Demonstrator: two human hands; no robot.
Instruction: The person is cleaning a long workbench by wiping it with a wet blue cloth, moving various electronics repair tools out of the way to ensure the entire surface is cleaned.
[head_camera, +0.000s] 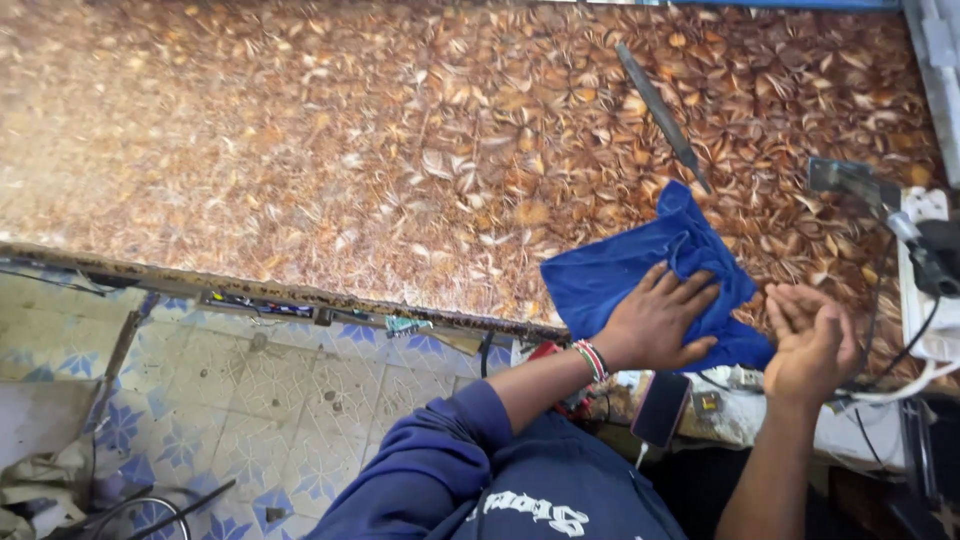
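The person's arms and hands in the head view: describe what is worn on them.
The left hand is bare, with a beaded wristband of red, white, green and black bands around the wrist. A dark blue fabric sleeve, bunched and pushed up, leaves the forearm uncovered. The right hand is bare too, with no band, ring or sleeve visible along its forearm.
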